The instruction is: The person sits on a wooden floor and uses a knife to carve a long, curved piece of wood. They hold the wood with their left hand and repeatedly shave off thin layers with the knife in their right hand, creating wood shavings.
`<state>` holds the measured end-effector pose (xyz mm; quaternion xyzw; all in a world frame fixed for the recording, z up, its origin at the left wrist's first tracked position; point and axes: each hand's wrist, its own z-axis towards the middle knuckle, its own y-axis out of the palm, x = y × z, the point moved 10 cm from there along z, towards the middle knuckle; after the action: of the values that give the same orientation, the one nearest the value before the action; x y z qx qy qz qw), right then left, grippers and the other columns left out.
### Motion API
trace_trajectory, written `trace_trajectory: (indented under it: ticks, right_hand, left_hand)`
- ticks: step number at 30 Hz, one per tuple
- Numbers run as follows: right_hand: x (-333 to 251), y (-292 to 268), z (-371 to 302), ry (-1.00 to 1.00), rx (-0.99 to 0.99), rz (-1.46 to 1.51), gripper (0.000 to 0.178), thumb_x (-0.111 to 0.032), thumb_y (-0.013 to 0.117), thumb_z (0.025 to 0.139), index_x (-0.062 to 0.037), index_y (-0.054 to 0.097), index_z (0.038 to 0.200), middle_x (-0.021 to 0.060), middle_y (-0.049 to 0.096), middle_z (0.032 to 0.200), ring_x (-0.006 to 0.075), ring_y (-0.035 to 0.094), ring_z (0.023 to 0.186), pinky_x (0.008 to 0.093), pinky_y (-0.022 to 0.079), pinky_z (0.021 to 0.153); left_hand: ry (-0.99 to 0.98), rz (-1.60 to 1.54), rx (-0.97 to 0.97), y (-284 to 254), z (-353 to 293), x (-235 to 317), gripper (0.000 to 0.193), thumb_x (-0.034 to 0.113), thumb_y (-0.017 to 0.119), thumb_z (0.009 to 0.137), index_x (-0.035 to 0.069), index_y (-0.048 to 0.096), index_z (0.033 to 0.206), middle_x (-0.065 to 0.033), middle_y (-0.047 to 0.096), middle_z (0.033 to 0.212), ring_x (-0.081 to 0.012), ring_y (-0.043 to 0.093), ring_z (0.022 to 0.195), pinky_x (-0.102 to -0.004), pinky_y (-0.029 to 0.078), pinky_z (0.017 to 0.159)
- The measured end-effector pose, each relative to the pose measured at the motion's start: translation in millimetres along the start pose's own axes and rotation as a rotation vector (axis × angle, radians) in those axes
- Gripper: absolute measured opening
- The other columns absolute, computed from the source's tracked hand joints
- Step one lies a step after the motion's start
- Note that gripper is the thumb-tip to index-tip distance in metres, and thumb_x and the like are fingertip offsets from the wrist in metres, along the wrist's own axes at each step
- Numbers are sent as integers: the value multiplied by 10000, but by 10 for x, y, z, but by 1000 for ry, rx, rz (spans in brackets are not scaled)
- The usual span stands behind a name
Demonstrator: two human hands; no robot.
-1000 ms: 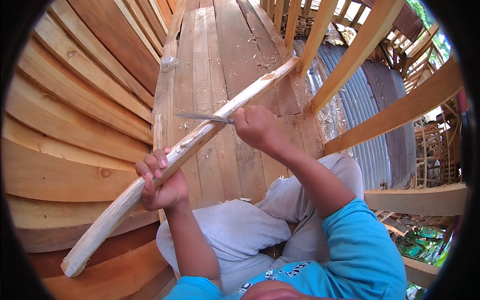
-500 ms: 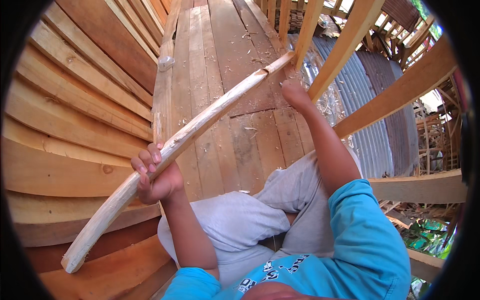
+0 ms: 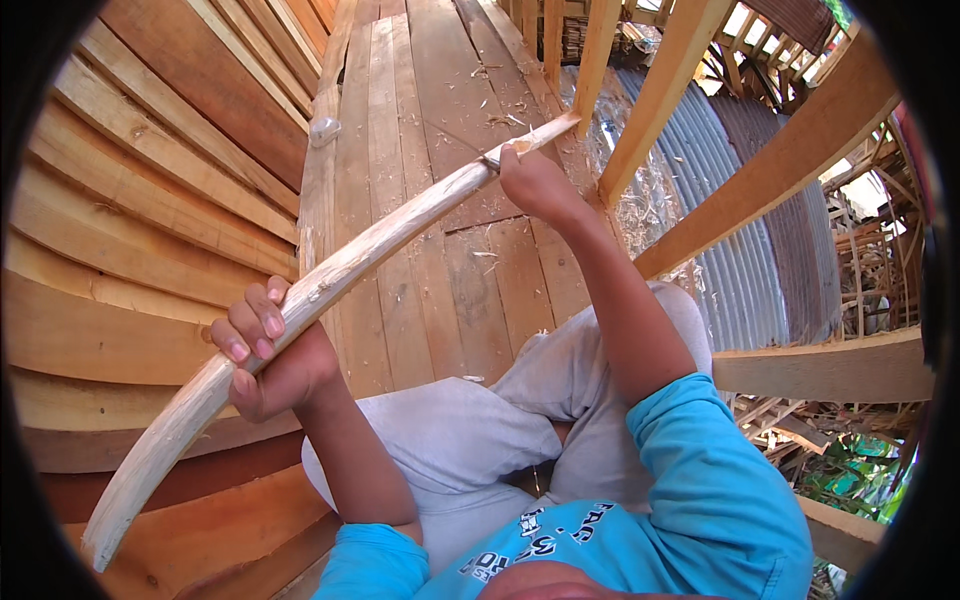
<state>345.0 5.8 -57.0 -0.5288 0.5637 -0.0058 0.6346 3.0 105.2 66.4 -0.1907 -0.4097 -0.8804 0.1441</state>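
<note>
A long, pale, peeled wooden pole point(image 3: 390, 233), slightly curved, runs slantwise from the lower left to the upper right. My left hand point(image 3: 285, 350) is wrapped round its lower part, fingers over the top and palm beneath. Toward the far end, my right hand point(image 3: 535, 182) is closed on a knife point(image 3: 465, 145); its handle is hidden in the fist. The thin dark blade lies across the pole beside a cut notch, pointing up and left. The pole's far tip rests close to an upright timber.
Plank flooring point(image 3: 440, 300) with scattered shavings stretches ahead. Overlapping boards point(image 3: 130, 290) form a wall on the left. To the right are slanted timber posts point(image 3: 665, 90) and corrugated metal sheets point(image 3: 745, 200). A small clear plastic object point(image 3: 324, 131) lies by the left wall.
My right hand has moved up and left onto the pole, and the blade now lies across it near the notch. The pole and my left hand have shifted down and left.
</note>
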Motion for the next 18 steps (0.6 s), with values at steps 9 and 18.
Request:
trace_trajectory:
  ticks: [9,18]
  right_hand:
    - [-793,385,-778,-477,-22,-10,567,-394,351,1021,27,644,779,248,622,675,433,633,702,518,474,671]
    - [22,36,-169,-159,334,-35,603,-347,303,995,54,653,712,311,621,722,479,629,753,560,483,774]
  left_hand:
    - [-45,-32,-60,-314,52,-24,154,249,658,717,204,512,740,68,471,634,-120,508,743,-319,392,869]
    - [-62,-38,-91,-251,42,-51,146,233,642,734,203,499,737,69,448,648,-120,490,732,-327,380,875]
